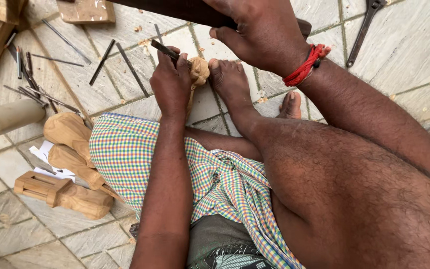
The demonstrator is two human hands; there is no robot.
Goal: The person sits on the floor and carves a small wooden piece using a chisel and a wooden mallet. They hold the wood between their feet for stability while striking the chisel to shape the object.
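Note:
My left hand [171, 82] grips a thin metal chisel [164, 50], its tip set against a small pale wooden carving [199, 71]. The carving stands on the tiled floor, braced by my foot [231, 82]. My right hand [262, 35], with a red thread band on the wrist, is closed around a dark wooden mallet [175, 9] held above the chisel. I sit on the floor with a checked cloth [125, 149] over my legs.
Several thin metal chisels [100, 62] lie scattered on the stone tiles at upper left. Rough carved wooden pieces [68, 130] and a small wooden frame [38, 187] sit at left. A pale turned post [6, 118] lies at far left. A dark metal tool [362, 32] lies at upper right.

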